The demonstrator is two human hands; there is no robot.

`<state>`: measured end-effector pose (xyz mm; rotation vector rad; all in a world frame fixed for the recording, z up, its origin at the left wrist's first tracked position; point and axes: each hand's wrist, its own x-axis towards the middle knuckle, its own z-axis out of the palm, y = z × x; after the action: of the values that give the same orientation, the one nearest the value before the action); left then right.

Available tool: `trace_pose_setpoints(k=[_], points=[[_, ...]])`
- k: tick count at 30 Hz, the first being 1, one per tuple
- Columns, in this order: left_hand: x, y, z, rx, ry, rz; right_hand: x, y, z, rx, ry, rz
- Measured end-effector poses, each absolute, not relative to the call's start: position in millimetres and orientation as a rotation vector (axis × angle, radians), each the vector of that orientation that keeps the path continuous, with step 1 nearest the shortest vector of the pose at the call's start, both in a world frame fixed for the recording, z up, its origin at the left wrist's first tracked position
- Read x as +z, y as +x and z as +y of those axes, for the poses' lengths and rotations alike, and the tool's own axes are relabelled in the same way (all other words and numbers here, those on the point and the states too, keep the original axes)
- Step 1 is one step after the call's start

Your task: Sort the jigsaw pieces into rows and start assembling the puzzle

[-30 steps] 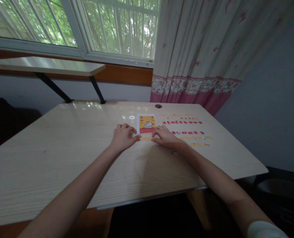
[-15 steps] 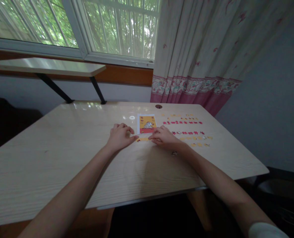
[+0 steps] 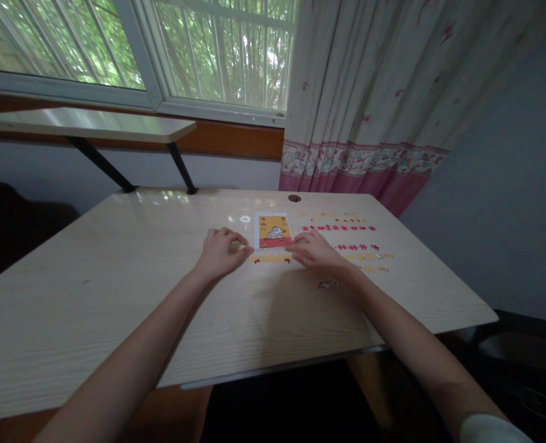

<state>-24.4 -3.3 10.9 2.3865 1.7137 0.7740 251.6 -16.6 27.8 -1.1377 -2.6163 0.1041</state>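
Observation:
A short row of joined yellow puzzle pieces (image 3: pixel 270 259) lies on the pale wooden table (image 3: pixel 116 295), just below a small picture card (image 3: pixel 272 230) in yellow and red showing a cartoon animal. My left hand (image 3: pixel 221 251) rests on the table at the row's left end, fingers loosely curled, holding nothing I can see. My right hand (image 3: pixel 316 251) lies flat at the row's right end, fingers stretched toward the card's lower right corner. Loose pieces are sorted in rows to the right: red ones (image 3: pixel 340 228) and yellow ones (image 3: pixel 369 256).
Two stray pieces (image 3: pixel 329 283) lie near my right wrist. A round cable hole (image 3: pixel 294 198) sits at the table's back edge. Behind are a window, a wall shelf (image 3: pixel 93 123) on black brackets, and a pink-hemmed curtain (image 3: pixel 365 123).
Both hands have drawn apart, uncovering the full yellow row between them. My right hand slid right and slightly up; my left hand eased back to the left.

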Motion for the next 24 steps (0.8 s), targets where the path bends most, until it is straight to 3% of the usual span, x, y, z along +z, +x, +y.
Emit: trace_pose_setpoints(k=[9,24], points=[[16,-39,-4,0.627,2.602,1.176,26,264,-16,0.226,-1.071,-2.643],[6,-36,-2,0.632,2.647,1.205,21,263,-14,0.195,-1.185,-2.635]])
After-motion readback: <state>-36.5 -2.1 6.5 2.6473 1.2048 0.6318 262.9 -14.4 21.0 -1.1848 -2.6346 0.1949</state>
